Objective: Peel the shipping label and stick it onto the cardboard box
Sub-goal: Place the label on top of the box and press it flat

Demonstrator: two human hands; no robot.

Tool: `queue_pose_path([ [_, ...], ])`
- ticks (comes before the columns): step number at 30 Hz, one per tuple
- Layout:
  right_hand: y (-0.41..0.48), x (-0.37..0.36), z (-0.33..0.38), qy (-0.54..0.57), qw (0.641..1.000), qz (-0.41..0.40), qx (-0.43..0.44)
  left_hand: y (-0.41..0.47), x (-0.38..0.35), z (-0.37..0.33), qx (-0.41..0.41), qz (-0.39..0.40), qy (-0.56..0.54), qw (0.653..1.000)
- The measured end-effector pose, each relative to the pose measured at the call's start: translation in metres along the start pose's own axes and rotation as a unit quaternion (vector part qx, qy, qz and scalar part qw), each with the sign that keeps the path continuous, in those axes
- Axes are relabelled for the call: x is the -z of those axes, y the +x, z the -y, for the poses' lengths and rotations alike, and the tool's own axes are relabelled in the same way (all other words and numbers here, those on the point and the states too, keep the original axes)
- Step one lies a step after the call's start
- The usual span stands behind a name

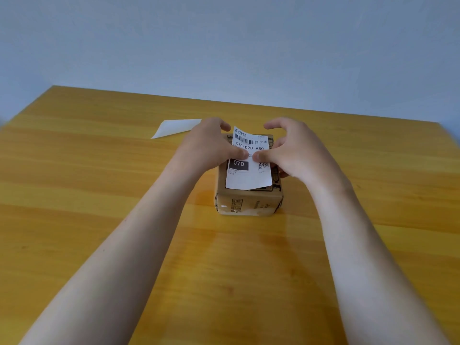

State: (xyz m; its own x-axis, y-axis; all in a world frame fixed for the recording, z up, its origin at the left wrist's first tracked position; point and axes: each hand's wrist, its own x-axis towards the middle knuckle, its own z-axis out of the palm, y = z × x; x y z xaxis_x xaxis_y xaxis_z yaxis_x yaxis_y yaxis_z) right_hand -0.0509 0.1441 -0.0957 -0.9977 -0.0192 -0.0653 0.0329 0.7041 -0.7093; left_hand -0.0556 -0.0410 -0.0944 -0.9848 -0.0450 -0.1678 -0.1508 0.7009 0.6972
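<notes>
A small cardboard box (249, 201) stands on the wooden table (99, 183) at the middle of the view. A white shipping label (249, 178) with a barcode and "070" print lies on the box's top, its far corner and near edge curling up slightly. My left hand (211, 145) is at the box's left side, its thumb pressing on the label's middle. My right hand (291, 148) is at the right side, its thumb pressing the label beside the left thumb. The other fingers of both hands are spread above the box's far edge.
A white sheet of backing paper (174, 127) lies on the table behind and left of the box, one corner lifted. A plain blue-grey wall (224, 46) rises beyond the table's far edge.
</notes>
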Motion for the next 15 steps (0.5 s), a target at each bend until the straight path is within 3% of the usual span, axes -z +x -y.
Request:
queue_pose_path([
  [15,-0.005,0.003,-0.001,-0.001,1.0,-0.001,-0.015,-0.012,0.001,-0.002,-0.006,-0.006,0.038,0.999],
])
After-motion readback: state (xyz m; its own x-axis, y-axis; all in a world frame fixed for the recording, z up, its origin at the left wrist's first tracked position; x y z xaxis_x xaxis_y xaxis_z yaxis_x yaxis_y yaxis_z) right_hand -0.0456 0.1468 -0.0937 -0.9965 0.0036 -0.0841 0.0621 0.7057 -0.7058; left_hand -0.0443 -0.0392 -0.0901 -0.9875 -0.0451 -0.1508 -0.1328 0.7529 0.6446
